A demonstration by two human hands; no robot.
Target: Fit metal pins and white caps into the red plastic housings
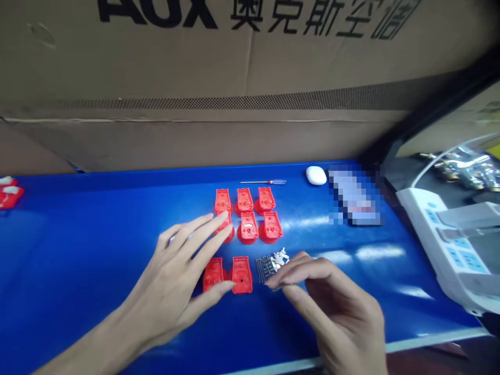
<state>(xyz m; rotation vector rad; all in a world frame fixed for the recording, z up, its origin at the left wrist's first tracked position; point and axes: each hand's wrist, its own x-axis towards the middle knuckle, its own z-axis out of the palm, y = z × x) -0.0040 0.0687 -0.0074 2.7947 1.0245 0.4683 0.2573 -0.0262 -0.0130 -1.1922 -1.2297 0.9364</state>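
Note:
Several red plastic housings (248,214) lie in rows on the blue table (78,260). My left hand (183,271) is open, its fingers spread flat over the left housings, fingertips touching one in the middle row and the thumb by the front pair (228,275). My right hand (332,307) is closed in a pinch beside a small pile of grey and white metal parts (271,263); what the fingertips hold is too small to name.
A thin red-handled screwdriver (265,182) and a white oval case (316,175) lie at the back. A blurred-out flat item (353,200) sits right of them. A white machine (449,245) stands at the right edge. A cardboard box (234,78) walls the back. More red parts (10,190) lie far left.

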